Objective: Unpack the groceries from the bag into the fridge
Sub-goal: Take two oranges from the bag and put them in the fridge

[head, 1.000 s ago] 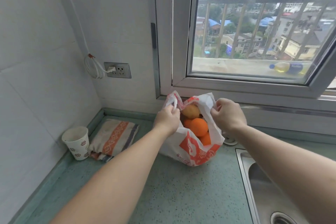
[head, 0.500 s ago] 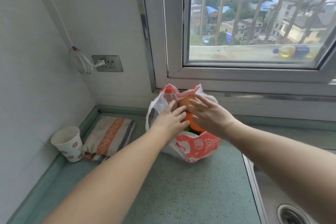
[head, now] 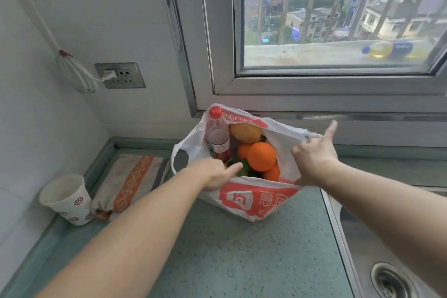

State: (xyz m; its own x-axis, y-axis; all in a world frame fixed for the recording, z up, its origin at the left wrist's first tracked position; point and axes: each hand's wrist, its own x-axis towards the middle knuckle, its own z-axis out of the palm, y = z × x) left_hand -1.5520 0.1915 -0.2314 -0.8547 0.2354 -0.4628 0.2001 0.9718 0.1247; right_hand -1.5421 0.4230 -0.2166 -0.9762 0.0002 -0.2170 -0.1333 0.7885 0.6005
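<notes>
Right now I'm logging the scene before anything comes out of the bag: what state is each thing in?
bag: open, upright on the counter
bottle: capped, upright in the bag
oranges: inside the bag
left hand: reaching into the bag
right hand: grips the bag's rim
paper cup: upright
cloth: folded flat
</notes>
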